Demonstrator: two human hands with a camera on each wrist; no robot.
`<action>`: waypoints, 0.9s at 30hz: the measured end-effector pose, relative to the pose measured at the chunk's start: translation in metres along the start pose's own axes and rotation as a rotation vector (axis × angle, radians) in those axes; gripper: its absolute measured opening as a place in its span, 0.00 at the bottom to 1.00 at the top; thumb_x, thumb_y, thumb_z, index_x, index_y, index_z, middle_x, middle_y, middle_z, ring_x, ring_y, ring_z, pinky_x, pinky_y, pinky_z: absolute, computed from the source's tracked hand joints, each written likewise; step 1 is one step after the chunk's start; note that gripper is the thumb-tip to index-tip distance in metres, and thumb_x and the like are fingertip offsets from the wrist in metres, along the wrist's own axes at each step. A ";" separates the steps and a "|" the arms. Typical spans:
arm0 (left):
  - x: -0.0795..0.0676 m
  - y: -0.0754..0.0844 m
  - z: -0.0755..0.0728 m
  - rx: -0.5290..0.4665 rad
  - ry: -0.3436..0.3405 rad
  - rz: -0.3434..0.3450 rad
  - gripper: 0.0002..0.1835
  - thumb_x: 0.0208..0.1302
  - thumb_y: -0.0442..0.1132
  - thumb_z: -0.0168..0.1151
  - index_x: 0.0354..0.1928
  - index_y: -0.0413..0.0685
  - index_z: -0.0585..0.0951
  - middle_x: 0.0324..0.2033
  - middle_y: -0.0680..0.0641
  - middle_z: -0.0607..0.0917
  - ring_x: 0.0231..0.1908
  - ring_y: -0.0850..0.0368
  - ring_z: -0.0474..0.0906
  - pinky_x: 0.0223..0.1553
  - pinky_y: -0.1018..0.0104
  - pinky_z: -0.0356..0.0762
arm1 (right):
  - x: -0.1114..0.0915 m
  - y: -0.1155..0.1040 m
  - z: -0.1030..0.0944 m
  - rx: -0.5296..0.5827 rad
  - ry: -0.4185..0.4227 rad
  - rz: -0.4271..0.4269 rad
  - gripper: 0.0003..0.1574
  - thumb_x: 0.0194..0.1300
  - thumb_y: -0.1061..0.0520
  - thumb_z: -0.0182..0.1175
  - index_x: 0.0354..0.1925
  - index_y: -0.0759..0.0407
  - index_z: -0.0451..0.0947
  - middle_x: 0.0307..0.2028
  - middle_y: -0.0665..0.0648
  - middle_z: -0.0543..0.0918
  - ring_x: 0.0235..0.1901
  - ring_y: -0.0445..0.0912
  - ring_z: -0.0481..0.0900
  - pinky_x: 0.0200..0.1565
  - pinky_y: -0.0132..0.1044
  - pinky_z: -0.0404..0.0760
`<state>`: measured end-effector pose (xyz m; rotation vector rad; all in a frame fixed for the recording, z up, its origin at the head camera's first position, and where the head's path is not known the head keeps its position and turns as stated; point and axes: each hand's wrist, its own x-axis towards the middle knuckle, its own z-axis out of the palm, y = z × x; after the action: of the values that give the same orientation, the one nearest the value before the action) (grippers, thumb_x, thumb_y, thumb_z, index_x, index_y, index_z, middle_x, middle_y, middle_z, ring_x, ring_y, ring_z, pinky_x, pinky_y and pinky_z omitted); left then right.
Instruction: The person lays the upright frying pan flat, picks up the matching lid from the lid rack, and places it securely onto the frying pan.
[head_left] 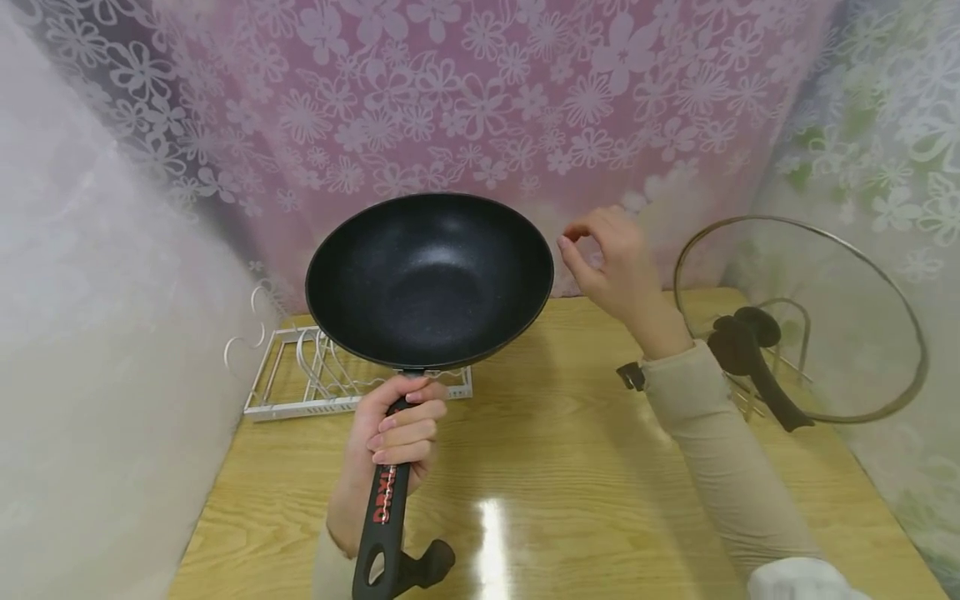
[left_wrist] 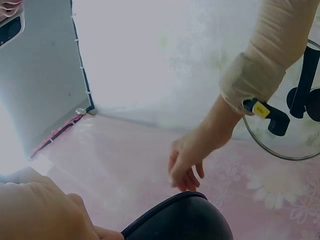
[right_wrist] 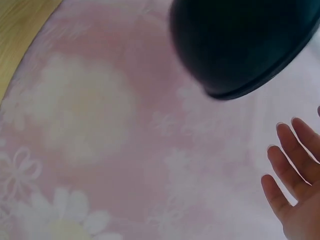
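Observation:
My left hand [head_left: 401, 429] grips the long black handle [head_left: 384, 508] of a dark wok [head_left: 431, 279], its fingers wrapped round just below the pan. The wok is raised over the table, with its inside facing me. Red lettering runs along the handle. My right hand [head_left: 615, 258] is apart from the wok, a short way right of its rim, and holds nothing. In the right wrist view, the fingers [right_wrist: 295, 155] are spread and loosely bent beneath the wok's dark outer side [right_wrist: 240, 45]. The left wrist view shows only part of the wok [left_wrist: 180, 220].
Behind the wok, a white wire rack [head_left: 300, 408] lies on the wooden table [head_left: 540, 467]. A glass lid [head_left: 847, 333] with a black handle stands on edge at the right, by another wire holder. Flowered pink cloth [head_left: 487, 108] hangs at the back, with pale sheets at both sides.

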<state>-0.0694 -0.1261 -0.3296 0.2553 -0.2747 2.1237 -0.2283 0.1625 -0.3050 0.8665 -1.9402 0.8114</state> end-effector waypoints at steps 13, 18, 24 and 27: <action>-0.002 0.000 0.000 0.012 -0.001 -0.001 0.13 0.76 0.37 0.40 0.29 0.52 0.57 0.16 0.56 0.58 0.10 0.67 0.54 0.14 0.76 0.64 | 0.010 0.046 0.023 -0.100 -0.381 0.191 0.16 0.70 0.50 0.61 0.33 0.62 0.81 0.33 0.59 0.82 0.43 0.57 0.74 0.53 0.56 0.67; -0.001 -0.001 0.001 0.007 0.009 -0.016 0.13 0.76 0.37 0.40 0.29 0.52 0.57 0.16 0.56 0.58 0.10 0.67 0.54 0.14 0.77 0.63 | 0.013 0.050 0.029 -0.085 -0.469 0.210 0.17 0.70 0.52 0.59 0.32 0.64 0.81 0.30 0.60 0.82 0.37 0.56 0.73 0.54 0.55 0.66; -0.002 0.000 0.000 0.002 -0.005 -0.020 0.13 0.76 0.37 0.41 0.29 0.53 0.56 0.15 0.56 0.58 0.10 0.67 0.54 0.14 0.77 0.63 | 0.016 0.051 0.030 -0.049 -0.528 0.244 0.13 0.67 0.57 0.56 0.31 0.66 0.79 0.29 0.62 0.81 0.32 0.56 0.72 0.47 0.55 0.69; -0.003 0.001 -0.001 0.000 -0.005 -0.024 0.13 0.76 0.37 0.41 0.29 0.53 0.57 0.15 0.56 0.58 0.10 0.67 0.54 0.13 0.77 0.64 | 0.018 0.048 0.029 -0.033 -0.563 0.294 0.13 0.67 0.57 0.56 0.32 0.66 0.78 0.31 0.63 0.81 0.33 0.57 0.72 0.46 0.53 0.69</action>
<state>-0.0685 -0.1285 -0.3318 0.2622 -0.2735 2.0996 -0.2870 0.1615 -0.3118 0.8635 -2.6142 0.7498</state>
